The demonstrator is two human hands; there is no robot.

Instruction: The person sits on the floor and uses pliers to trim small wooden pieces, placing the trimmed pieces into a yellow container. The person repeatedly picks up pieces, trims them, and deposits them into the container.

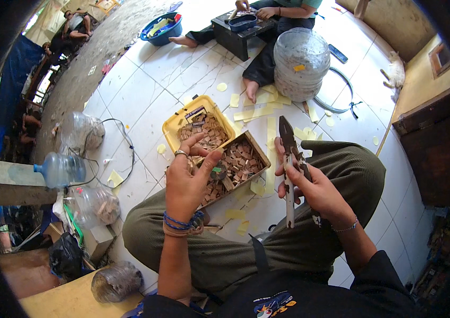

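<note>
My right hand (317, 193) is wrapped round worn pliers (289, 204), with their dark pointed jaws upward and their chipped, pale handles hanging below my fingers. To its left, my left hand (186, 177) is raised over the near side of the boxes, fingers curled toward the thumb. Whatever lies between those fingertips is too small to make out. Beneath it stands a wooden box (257, 150) with a divider, holding many small brown chips. A yellow plastic tub (172, 127) with similar chips and a printed packet adjoins its far side. A dark round object with a green spot (217, 170) shows beside my left thumb.
Yellow strips (259, 112) and cut pieces litter the white tiles. Beyond them a person sits at a low black table (228, 32), beside a big clear container (302, 63) and a blue basin (162, 29). Plastic bottles (60, 169) and looped cable lie left; a cat (394, 71) rests right.
</note>
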